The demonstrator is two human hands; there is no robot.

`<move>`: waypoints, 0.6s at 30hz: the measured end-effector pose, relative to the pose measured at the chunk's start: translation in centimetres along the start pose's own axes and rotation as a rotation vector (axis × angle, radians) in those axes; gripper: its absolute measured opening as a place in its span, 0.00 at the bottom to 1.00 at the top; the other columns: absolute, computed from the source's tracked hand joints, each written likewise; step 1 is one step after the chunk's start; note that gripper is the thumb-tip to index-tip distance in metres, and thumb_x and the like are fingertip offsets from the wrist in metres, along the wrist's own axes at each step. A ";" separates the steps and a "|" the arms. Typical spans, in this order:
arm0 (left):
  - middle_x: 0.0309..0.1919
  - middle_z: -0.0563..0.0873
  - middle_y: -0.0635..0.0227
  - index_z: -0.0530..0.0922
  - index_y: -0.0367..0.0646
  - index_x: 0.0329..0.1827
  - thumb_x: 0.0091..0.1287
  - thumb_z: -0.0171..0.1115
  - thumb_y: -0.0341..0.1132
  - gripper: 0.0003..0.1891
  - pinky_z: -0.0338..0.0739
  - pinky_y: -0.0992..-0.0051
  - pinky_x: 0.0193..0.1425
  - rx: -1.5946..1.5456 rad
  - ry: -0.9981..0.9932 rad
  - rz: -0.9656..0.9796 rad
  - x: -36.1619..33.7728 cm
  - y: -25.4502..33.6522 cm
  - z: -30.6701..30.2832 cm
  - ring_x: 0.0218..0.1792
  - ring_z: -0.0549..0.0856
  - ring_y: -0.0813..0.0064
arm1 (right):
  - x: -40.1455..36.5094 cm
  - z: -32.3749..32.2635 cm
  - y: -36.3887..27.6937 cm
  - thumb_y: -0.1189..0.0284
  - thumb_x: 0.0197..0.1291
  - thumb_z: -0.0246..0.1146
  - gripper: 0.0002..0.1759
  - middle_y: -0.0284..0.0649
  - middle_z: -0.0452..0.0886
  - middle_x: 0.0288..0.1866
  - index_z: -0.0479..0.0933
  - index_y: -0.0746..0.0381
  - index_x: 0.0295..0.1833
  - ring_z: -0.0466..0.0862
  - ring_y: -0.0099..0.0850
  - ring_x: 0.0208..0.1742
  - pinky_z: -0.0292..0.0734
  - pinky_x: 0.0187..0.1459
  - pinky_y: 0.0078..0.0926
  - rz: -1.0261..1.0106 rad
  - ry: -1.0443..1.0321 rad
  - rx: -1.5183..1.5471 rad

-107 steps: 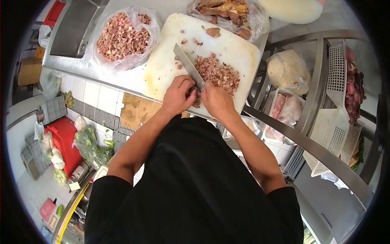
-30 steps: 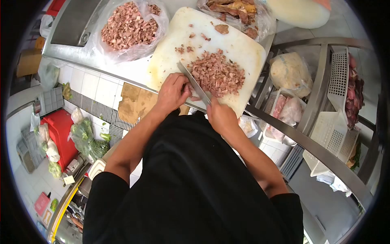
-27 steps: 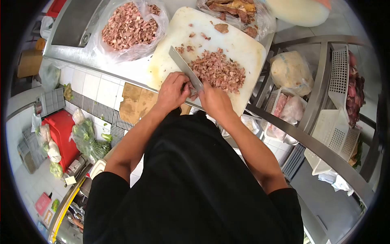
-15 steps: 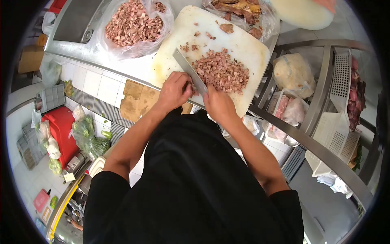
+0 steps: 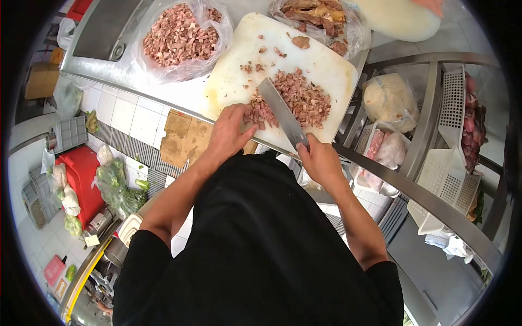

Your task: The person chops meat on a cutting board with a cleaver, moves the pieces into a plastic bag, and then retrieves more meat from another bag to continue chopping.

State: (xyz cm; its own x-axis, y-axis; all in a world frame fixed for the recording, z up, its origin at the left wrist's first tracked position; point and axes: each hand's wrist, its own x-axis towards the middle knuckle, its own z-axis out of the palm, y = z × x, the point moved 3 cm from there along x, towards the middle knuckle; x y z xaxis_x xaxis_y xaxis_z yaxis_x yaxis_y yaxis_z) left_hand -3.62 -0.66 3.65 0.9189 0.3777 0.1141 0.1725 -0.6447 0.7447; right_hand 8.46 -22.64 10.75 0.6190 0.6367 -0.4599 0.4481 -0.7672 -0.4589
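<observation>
A cleaver (image 5: 283, 112) with a broad grey blade is gripped by its handle in my right hand (image 5: 322, 163). The blade lies slanted across the diced meat (image 5: 311, 103), which is heaped on a white cutting board (image 5: 331, 62). At the board's near left edge, my left hand (image 5: 231, 129) has its thumb apart from its curved fingers, the fingertips right at the left side of the meat. Small scraps and one larger brown piece of meat (image 5: 300, 42) are scattered over the far part of the board.
A clear plastic bag of diced meat (image 5: 179, 38) stands left of the board, near a sink (image 5: 103, 32). Beyond the board lies a bag of larger browned meat pieces (image 5: 318, 13). A metal rack (image 5: 429, 108) with baskets and bagged food stands at right.
The cleaver and my right hand have moved right, away from my left hand. My left hand has opened, and cut meat now shows between it and the blade.
</observation>
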 end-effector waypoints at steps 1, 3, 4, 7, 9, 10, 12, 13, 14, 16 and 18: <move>0.53 0.84 0.53 0.80 0.38 0.59 0.64 0.73 0.31 0.21 0.79 0.57 0.62 0.001 0.002 0.000 -0.1 -0.1 0.6 0.55 0.83 0.50 | -0.4 0.1 0.0 0.62 0.75 0.58 0.16 0.59 0.86 0.31 0.76 0.66 0.50 0.87 0.61 0.36 0.79 0.43 0.59 -0.003 -0.002 -0.009; 0.54 0.84 0.54 0.81 0.38 0.56 0.63 0.73 0.30 0.19 0.80 0.57 0.61 -0.039 0.070 0.027 -0.1 -0.4 1.6 0.55 0.83 0.51 | -0.8 0.2 -0.1 0.63 0.75 0.59 0.15 0.60 0.86 0.31 0.76 0.66 0.49 0.87 0.61 0.36 0.80 0.42 0.59 -0.002 -0.016 -0.019; 0.54 0.84 0.54 0.81 0.38 0.56 0.63 0.73 0.30 0.19 0.80 0.57 0.61 -0.038 0.071 0.027 0.0 -0.6 1.9 0.55 0.83 0.51 | -1.1 0.3 -0.1 0.63 0.75 0.59 0.15 0.60 0.86 0.30 0.76 0.66 0.48 0.87 0.61 0.36 0.80 0.42 0.59 0.006 -0.032 -0.031; 0.53 0.84 0.55 0.82 0.38 0.54 0.63 0.73 0.29 0.17 0.81 0.59 0.60 -0.029 0.099 0.112 0.7 0.1 1.7 0.55 0.83 0.52 | -1.9 0.3 -0.1 0.63 0.75 0.60 0.15 0.60 0.85 0.30 0.76 0.66 0.47 0.86 0.61 0.35 0.80 0.40 0.58 -0.032 -0.016 -0.061; 0.51 0.84 0.57 0.82 0.38 0.52 0.62 0.73 0.28 0.16 0.82 0.60 0.58 -0.052 0.090 0.033 0.7 0.4 1.3 0.54 0.84 0.53 | -2.6 0.0 -0.3 0.63 0.75 0.59 0.14 0.59 0.85 0.29 0.76 0.66 0.47 0.86 0.61 0.34 0.80 0.40 0.59 -0.045 -0.022 -0.067; 0.51 0.84 0.57 0.82 0.38 0.52 0.62 0.73 0.28 0.16 0.82 0.60 0.58 -0.052 0.088 0.031 0.6 0.3 1.4 0.54 0.84 0.53 | -2.9 -0.1 -0.3 0.64 0.75 0.59 0.14 0.59 0.85 0.28 0.76 0.66 0.47 0.86 0.62 0.34 0.80 0.40 0.59 -0.058 -0.028 -0.073; 0.47 0.84 0.58 0.83 0.38 0.48 0.62 0.73 0.27 0.13 0.82 0.60 0.57 -0.006 0.081 0.068 1.0 0.0 1.8 0.52 0.84 0.54 | -3.2 0.3 -0.4 0.64 0.76 0.58 0.14 0.59 0.85 0.28 0.76 0.66 0.47 0.86 0.62 0.34 0.80 0.40 0.59 -0.048 -0.038 -0.085; 0.47 0.84 0.58 0.83 0.38 0.48 0.62 0.73 0.27 0.13 0.82 0.60 0.57 -0.007 0.081 0.066 1.1 -0.2 2.0 0.52 0.84 0.54 | -3.1 0.6 -0.3 0.65 0.76 0.58 0.13 0.59 0.85 0.28 0.76 0.65 0.47 0.87 0.62 0.34 0.81 0.41 0.60 -0.039 -0.048 -0.096; 0.46 0.85 0.59 0.83 0.38 0.47 0.61 0.73 0.27 0.12 0.82 0.60 0.56 -0.008 0.099 0.078 1.1 -0.3 2.1 0.51 0.84 0.54 | -2.6 1.4 -0.2 0.65 0.76 0.58 0.13 0.59 0.85 0.28 0.76 0.65 0.47 0.87 0.62 0.34 0.81 0.41 0.60 -0.038 -0.053 -0.096; 0.45 0.85 0.59 0.83 0.38 0.45 0.61 0.73 0.28 0.11 0.82 0.60 0.56 -0.009 0.115 0.087 0.9 -0.6 2.4 0.50 0.85 0.54 | -0.3 3.4 -0.5 0.64 0.76 0.57 0.15 0.62 0.85 0.30 0.76 0.67 0.51 0.86 0.62 0.34 0.80 0.41 0.60 -0.062 -0.042 -0.099; 0.45 0.85 0.58 0.84 0.39 0.45 0.60 0.73 0.28 0.11 0.82 0.60 0.56 0.017 0.143 0.137 1.1 -0.8 2.6 0.50 0.85 0.54 | 2.5 3.9 -2.3 0.66 0.76 0.57 0.14 0.63 0.85 0.30 0.76 0.67 0.53 0.86 0.62 0.33 0.80 0.40 0.61 -0.161 0.123 0.013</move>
State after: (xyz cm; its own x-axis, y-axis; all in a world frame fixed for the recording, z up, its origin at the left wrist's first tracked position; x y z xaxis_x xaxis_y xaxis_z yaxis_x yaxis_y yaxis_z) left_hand -1.84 -1.48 1.49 0.8747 0.3753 0.3068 0.0561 -0.7071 0.7049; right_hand 6.39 -18.98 7.69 0.6147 0.7360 -0.2835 0.5400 -0.6547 -0.5289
